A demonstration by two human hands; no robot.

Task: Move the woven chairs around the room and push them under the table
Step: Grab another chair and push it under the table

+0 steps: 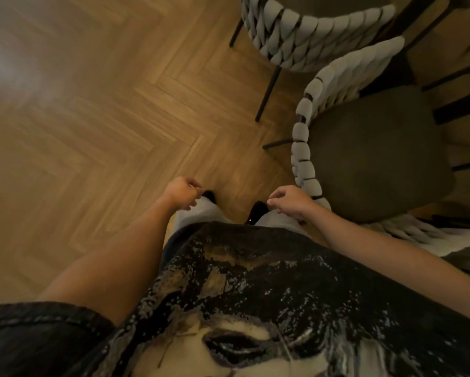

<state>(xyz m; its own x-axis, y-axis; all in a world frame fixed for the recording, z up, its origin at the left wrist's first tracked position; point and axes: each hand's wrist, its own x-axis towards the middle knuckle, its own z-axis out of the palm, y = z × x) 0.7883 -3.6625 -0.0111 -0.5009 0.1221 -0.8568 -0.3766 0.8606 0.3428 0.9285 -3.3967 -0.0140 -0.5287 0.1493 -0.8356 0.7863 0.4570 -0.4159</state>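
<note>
Two woven chairs with grey braided backs and dark seats stand at the right. The nearer woven chair (369, 156) is just right of my legs, its curved back facing me. The farther woven chair (310, 31) stands behind it at the top. My right hand (289, 200) hangs just left of the nearer chair's woven rim, fingers loosely curled, holding nothing; whether it touches the weave is unclear. My left hand (183, 194) hangs over the floor with fingers loosely curled and holds nothing. Dark table legs (456, 104) show at the far right.
Herringbone wood floor (106, 118) stretches open to the left and ahead. Thin black chair legs (267, 93) angle out over the floor near the middle. My feet in dark shoes stand between my hands.
</note>
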